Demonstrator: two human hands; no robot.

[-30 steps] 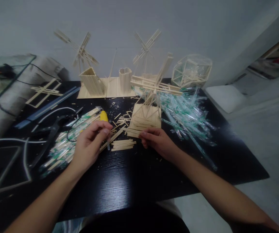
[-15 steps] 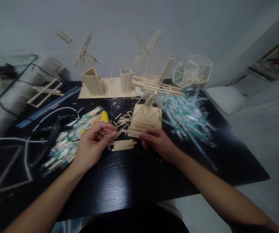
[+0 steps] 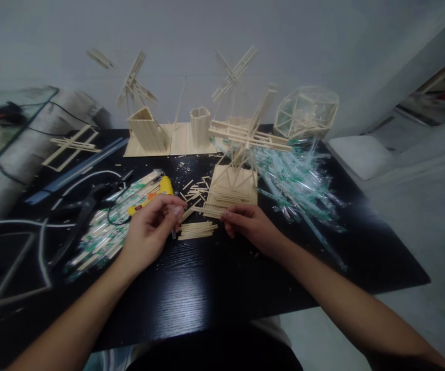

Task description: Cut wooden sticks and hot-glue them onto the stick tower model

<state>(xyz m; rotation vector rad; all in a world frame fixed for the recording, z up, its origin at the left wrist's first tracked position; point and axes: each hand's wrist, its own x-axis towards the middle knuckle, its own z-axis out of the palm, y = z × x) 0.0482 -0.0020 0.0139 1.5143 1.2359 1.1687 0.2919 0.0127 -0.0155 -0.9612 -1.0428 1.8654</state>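
My left hand [image 3: 154, 224] is closed in a pinch beside a short pile of cut wooden sticks [image 3: 198, 230]. What its fingertips hold, if anything, is too small to make out. A thin wooden stick [image 3: 209, 212] runs leftward from the pinched fingers of my right hand [image 3: 251, 224]. Just beyond that hand stands a wooden windmill model [image 3: 247, 139] on a square stick base [image 3: 232, 178], with more sticks lying across the base's near part. Scattered short stick pieces [image 3: 195, 191] lie between the hands, farther back. A yellow glue gun [image 3: 165, 186] rests behind my left hand.
Bundled sticks in plastic wrappers [image 3: 106, 234] and a black clamp-like tool [image 3: 86, 206] lie left. Crumpled clear-green wrappers [image 3: 297, 180] cover the right. Along the wall stand stick towers [image 3: 148, 129], more windmill blades [image 3: 233, 77] and a many-sided frame [image 3: 307, 113].
Both hands keep nearly the same place and pinch. The view shifts very slightly, and a bit more of the glue gun shows behind my left hand.
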